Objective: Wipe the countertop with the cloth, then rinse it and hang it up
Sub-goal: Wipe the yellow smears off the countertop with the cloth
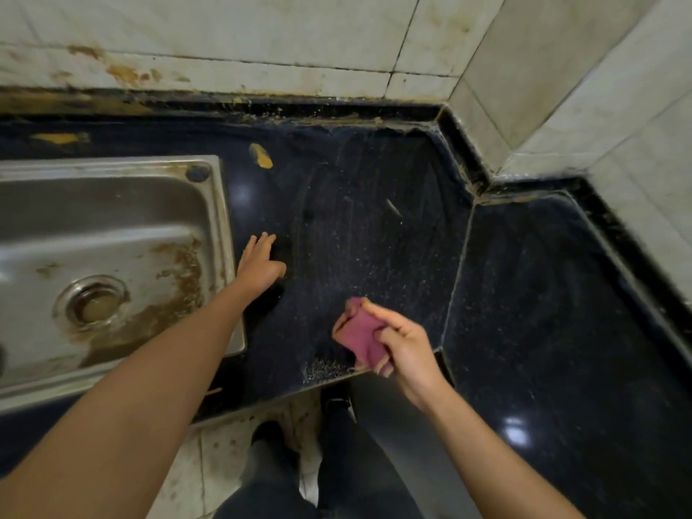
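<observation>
Dark, streaked tabletop (355,219) lay beside the sink (112,234), left hand (259,265) resting flat, right hand (402,344) pinching the small pink cloth (361,337), seemingly light, limp, best gripped bunched.

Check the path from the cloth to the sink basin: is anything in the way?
Yes: the left hand rests flat on the countertop beside the right rim of the sink, and its forearm crosses that rim, both lying between the cloth gripped in the right hand and the basin. Nothing else visible blocks it.
</observation>
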`<state>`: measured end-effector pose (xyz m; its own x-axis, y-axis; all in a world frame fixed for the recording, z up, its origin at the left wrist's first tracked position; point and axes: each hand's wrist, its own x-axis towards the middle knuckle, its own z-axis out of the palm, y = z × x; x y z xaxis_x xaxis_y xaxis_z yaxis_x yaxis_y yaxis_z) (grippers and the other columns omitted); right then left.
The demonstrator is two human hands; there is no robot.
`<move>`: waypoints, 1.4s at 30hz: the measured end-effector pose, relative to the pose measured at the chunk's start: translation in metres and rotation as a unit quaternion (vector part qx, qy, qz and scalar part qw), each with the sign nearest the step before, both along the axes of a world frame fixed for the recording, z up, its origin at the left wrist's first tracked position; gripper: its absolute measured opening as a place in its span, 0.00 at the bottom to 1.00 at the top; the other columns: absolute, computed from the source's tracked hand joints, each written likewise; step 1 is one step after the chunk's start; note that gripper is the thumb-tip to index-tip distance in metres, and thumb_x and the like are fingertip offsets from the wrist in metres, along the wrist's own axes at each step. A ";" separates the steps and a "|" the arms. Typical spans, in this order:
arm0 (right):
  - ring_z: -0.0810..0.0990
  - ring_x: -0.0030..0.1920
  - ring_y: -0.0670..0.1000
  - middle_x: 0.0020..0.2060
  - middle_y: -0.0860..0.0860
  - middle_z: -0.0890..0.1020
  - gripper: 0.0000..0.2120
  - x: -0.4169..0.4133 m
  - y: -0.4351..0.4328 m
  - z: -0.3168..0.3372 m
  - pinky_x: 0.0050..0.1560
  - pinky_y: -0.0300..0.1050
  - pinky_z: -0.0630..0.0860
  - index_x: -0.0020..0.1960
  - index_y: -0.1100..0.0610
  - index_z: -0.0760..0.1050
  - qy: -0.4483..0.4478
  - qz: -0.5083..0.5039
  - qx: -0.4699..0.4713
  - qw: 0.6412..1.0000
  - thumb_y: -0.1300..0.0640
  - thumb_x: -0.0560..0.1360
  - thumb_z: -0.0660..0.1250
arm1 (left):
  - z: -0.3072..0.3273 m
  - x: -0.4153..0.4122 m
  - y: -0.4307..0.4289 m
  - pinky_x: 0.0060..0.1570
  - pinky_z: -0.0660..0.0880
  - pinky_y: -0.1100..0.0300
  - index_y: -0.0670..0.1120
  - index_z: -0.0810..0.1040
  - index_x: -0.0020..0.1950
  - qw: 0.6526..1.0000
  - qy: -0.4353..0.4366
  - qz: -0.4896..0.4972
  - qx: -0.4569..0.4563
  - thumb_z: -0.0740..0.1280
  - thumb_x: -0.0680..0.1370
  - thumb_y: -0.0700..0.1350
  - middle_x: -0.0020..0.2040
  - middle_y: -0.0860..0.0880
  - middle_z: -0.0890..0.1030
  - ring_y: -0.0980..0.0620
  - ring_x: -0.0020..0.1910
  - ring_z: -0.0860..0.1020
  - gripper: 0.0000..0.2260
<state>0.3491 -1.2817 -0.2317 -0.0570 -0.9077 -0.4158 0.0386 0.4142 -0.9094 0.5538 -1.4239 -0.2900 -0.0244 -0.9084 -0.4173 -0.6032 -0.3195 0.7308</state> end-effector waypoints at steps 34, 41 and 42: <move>0.81 0.34 0.37 0.28 0.40 0.83 0.30 -0.122 -0.030 0.010 0.37 0.27 0.76 0.27 0.50 0.81 0.282 -0.055 -0.051 0.956 0.79 0.71 0.57 | -0.002 0.009 0.004 0.72 0.50 0.53 0.49 0.53 0.76 0.997 0.067 -0.010 0.039 0.63 0.73 0.38 0.77 0.53 0.47 0.54 0.75 0.42 0.33; 0.81 0.36 0.36 0.31 0.38 0.83 0.23 -0.090 -0.057 0.013 0.40 0.29 0.77 0.37 0.55 0.79 0.294 0.033 -0.064 0.953 0.79 0.70 0.56 | 0.001 0.007 0.005 0.72 0.50 0.52 0.48 0.53 0.76 0.999 0.035 -0.024 0.033 0.63 0.73 0.38 0.77 0.53 0.47 0.54 0.75 0.42 0.33; 0.81 0.36 0.36 0.31 0.39 0.83 0.21 -0.083 -0.062 0.013 0.40 0.29 0.77 0.40 0.56 0.80 0.279 0.046 -0.066 0.957 0.79 0.71 0.57 | 0.002 0.006 0.005 0.72 0.50 0.52 0.48 0.53 0.76 0.999 0.029 -0.026 0.031 0.63 0.73 0.39 0.77 0.53 0.46 0.54 0.75 0.42 0.33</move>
